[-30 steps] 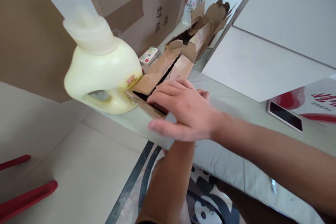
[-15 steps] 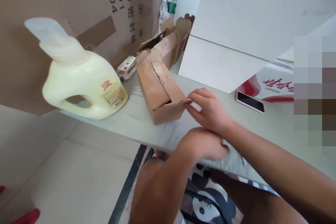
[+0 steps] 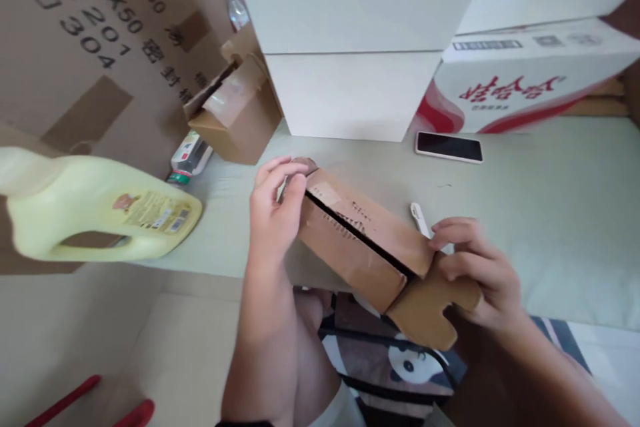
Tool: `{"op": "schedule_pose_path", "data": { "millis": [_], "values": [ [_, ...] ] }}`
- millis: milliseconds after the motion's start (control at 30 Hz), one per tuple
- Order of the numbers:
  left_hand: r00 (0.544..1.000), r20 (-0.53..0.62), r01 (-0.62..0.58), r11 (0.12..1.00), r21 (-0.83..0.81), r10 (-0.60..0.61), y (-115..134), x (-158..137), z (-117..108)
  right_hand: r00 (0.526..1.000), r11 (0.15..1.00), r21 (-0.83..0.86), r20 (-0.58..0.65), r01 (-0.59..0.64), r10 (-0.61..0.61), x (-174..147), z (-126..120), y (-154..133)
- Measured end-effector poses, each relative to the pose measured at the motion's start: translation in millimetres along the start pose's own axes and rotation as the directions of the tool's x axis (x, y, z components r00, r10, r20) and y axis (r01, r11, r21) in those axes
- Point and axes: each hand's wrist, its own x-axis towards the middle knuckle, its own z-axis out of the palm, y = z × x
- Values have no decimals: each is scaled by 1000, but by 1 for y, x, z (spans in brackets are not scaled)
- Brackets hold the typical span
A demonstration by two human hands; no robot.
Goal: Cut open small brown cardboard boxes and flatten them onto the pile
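Observation:
A small brown cardboard box [image 3: 367, 230] lies slanted between my hands at the table's front edge, with a dark gap running along its top. My left hand [image 3: 277, 207] grips its far left end, the thumb on top and the fingers around the corner. At the near right end, my right hand [image 3: 480, 273] pinches the notched end flap [image 3: 427, 307], which is folded outward. Just behind that end lies a slim white tool [image 3: 419, 219], partly hidden by my right hand; it looks like a small utility knife.
A pale yellow jug [image 3: 100, 207] stands at the left, near a clear bottle [image 3: 191, 153] lying down. Behind are an open cardboard box [image 3: 245, 120], a large printed carton [image 3: 65, 87] and white panels [image 3: 345, 93]. A phone [image 3: 449, 147] lies before a red-white carton [image 3: 515, 93].
The small box has come toward me and away from the open box behind it. My left hand, earlier crossed under the right arm, now holds its far end. The view has turned right.

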Motion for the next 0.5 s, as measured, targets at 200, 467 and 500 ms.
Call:
{"op": "schedule_pose_path", "data": {
  "millis": [200,467,500],
  "values": [
    [988,9,-150,952,266,154,-8,2,22,999,999,-2,7,-39,39,-29,-5,13],
    [998,65,-47,921,387,24,4,-1,27,975,973,89,-46,-213,217,-46,0,31],
    [994,101,0,911,412,-46,5,-1,28,974,970,116,-49,-215,222,-45,0,32]
  ]
}}
